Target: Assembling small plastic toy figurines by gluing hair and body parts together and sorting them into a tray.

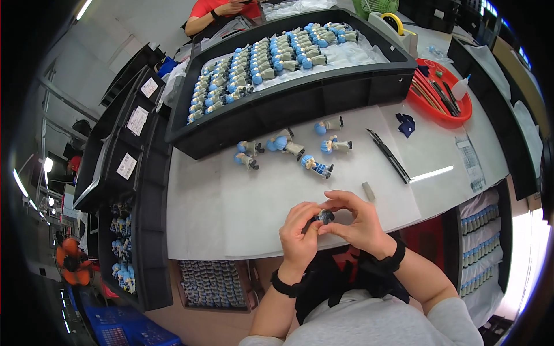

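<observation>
Near the table's front edge, my left hand [298, 233] and my right hand [359, 224] come together around a small doll figurine [326, 216]. Only its dark end, which looks like its black shoes, shows between the fingers; the rest is hidden. The left fingers curl around it, while the right thumb and forefinger touch it from the other side. Beyond my hands lie several blue-haired figurines on the white tabletop. Closest of these is a figurine in blue striped clothes [317, 166]. A short grey stick-like block [368, 191] lies just past my right hand.
A black crate [288, 104] with rows of figurines stands at the back. To the right lie a utility knife [388, 155], a dark blue scrap [406, 125] and a red basin [443, 118] of tools. Black crates [147, 190] stack at left. Across the table sits a person [222, 11].
</observation>
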Tool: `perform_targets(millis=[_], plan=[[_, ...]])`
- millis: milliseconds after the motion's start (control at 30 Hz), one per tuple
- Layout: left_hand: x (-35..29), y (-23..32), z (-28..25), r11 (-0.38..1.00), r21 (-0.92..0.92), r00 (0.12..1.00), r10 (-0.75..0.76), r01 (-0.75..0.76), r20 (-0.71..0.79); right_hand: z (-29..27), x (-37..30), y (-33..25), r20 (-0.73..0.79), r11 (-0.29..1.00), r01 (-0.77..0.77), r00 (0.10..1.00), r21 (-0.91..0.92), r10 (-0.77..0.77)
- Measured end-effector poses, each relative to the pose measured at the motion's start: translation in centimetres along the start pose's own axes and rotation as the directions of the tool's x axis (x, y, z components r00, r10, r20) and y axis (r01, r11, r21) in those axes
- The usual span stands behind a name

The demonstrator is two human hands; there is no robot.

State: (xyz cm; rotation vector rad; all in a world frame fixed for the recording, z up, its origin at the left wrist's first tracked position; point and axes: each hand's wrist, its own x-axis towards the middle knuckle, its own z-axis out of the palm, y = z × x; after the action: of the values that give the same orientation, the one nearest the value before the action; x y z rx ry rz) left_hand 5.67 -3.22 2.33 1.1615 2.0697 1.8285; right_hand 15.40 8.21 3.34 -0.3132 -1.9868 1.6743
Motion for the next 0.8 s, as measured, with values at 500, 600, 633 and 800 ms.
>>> perform_targets(millis=[500, 600, 633, 800], plan=[[0.23, 0.58, 0.32, 1.000, 0.000, 0.998, -0.027, 0.027, 0.051, -0.31, -0.15, -0.32, -0.010, 0.999, 0.040, 0.999, 0.009, -0.040], [0.22, 0.69, 0.38, 0.999, -0.012, 0.999, -0.037, 0.037, 0.039, -0.43, -0.11, -0.61, 0.000, 1.000, 0.000, 1.000, 0.008, 0.000], [0.25, 0.72, 0.36, 1.000, -0.006, 0.999, -0.030, 0.031, 0.039, -0.42, -0.07, -0.64, 0.001, 1.000, -0.008, 1.000, 0.005, 0.008], [0.13, 0.60, 0.26, 0.999, -0.011, 0.999, -0.035, 0.036, 0.037, -0.51, -0.11, -0.67, 0.012, 1.000, -0.012, 1.000, 0.012, 0.012]])
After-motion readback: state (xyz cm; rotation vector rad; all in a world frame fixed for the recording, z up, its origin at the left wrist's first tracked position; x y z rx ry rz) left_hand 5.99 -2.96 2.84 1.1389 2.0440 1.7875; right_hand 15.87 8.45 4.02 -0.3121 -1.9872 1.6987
